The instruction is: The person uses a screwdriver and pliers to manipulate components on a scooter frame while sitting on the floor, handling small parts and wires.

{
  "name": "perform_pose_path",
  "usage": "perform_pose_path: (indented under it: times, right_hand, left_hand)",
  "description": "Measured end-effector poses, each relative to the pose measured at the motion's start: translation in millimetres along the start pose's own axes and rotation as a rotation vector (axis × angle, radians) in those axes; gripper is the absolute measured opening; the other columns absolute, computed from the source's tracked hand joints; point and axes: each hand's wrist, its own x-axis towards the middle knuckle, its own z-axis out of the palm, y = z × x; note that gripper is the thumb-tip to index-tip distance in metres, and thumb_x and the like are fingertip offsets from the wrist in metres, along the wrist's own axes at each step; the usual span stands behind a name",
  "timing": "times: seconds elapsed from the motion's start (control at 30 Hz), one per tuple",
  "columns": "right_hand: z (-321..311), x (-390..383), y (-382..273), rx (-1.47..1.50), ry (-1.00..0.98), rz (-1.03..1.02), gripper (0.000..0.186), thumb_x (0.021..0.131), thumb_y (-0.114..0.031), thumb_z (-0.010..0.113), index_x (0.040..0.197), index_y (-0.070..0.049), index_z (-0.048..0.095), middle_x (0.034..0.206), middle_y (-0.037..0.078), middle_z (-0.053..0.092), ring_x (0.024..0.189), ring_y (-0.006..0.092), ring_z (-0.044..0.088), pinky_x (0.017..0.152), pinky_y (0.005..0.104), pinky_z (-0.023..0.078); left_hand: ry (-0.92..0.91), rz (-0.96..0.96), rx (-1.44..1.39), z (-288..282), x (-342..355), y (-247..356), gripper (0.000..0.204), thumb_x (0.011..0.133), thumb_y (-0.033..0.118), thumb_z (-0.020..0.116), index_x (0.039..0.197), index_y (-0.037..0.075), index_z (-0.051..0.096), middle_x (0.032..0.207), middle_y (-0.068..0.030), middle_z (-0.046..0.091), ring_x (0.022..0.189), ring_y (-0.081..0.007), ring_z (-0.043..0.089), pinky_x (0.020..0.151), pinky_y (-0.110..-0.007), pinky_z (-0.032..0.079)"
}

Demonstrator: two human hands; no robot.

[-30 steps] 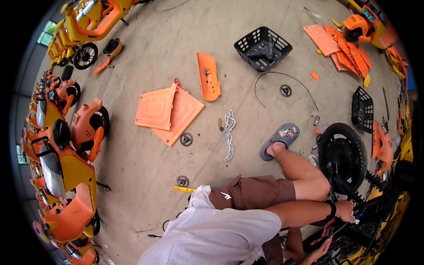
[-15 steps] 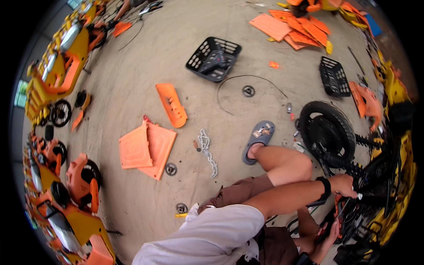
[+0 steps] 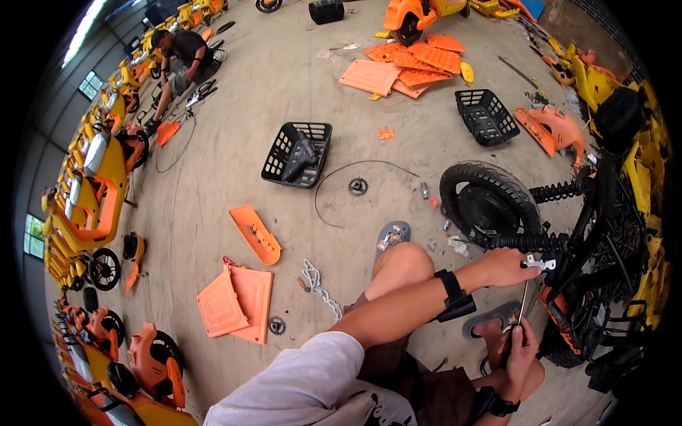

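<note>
Between the fingers and thumb of my left hand (image 3: 506,268) is a small silver metal bracket (image 3: 541,263), beside the black frame of a partly stripped scooter (image 3: 593,234). My right hand (image 3: 523,351), lower down, is closed around a screwdriver (image 3: 524,304). Its thin shaft points up, with the tip close to the bracket; whether they touch I cannot tell. Most of the screwdriver's handle is hidden by my fingers. Just beyond my left hand are the scooter's black wheel (image 3: 489,206) and a coil-spring shock absorber (image 3: 558,192).
A black basket (image 3: 267,170) holds a power drill (image 3: 301,157); another basket (image 3: 487,117) stands farther right. Orange panels (image 3: 254,304), a chain (image 3: 321,290) and a sprocket (image 3: 357,187) lie on the floor. Scooters (image 3: 99,192) line the left, where another person (image 3: 188,57) crouches.
My view has tilted up, showing more of the far floor and the other person. The silver bracket in my left hand now shows more fully, and the screwdriver's shaft stands more upright.
</note>
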Motion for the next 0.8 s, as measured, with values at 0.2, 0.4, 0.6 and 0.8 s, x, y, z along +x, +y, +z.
perform_pose_path:
  times: [0.2, 0.4, 0.6, 0.8]
  right_hand:
    - [-3.0, -8.0, 5.1, 0.008, 0.091, 0.041, 0.033, 0.096, -0.01, 0.05, 0.128, -0.001, 0.051, 0.065, 0.003, 0.057, 0.048, 0.0066, 0.046, 0.043, 0.0195, 0.037]
    - [4.7, -16.6, -47.3, -0.107, -0.007, 0.188, 0.03, 0.093, -0.02, 0.06, 0.115, -0.002, 0.054, 0.093, 0.009, 0.062, 0.079, 0.0159, 0.057, 0.066, 0.0266, 0.047]
    - [7.6, -20.7, -50.9, 0.201, -0.039, 0.256, 0.029, 0.092, -0.017, 0.058, 0.118, -0.005, 0.053, 0.092, 0.007, 0.061, 0.073, 0.0155, 0.053, 0.061, 0.0244, 0.043]
    - [13.7, -28.1, -68.1, 0.133, -0.028, 0.241, 0.033, 0.091, -0.019, 0.058, 0.121, -0.007, 0.054, 0.093, 0.006, 0.061, 0.075, 0.0153, 0.054, 0.063, 0.0267, 0.045]
  left_hand:
    - [0.012, 0.1, -0.015, 13.0, 1.7, -3.7, 0.065, 0.089, 0.059, 0.049, 0.087, -0.004, 0.068, 0.077, -0.0262, 0.064, 0.077, -0.0424, 0.064, 0.071, -0.048, 0.051]
    - [-0.025, 0.061, -0.068, 3.4, -15.3, -9.3, 0.059, 0.088, 0.052, 0.054, 0.093, -0.005, 0.065, 0.078, -0.026, 0.063, 0.075, -0.0406, 0.063, 0.07, -0.046, 0.049]
    - [-0.025, 0.144, -0.086, -3.9, -18.8, -11.7, 0.058, 0.086, 0.05, 0.059, 0.09, -0.007, 0.064, 0.077, -0.0258, 0.063, 0.074, -0.0406, 0.063, 0.069, -0.045, 0.049]
    - [0.006, 0.154, -0.059, 2.4, -19.6, -15.6, 0.055, 0.083, 0.047, 0.062, 0.089, -0.008, 0.064, 0.075, -0.0255, 0.063, 0.073, -0.0394, 0.064, 0.067, -0.045, 0.049]
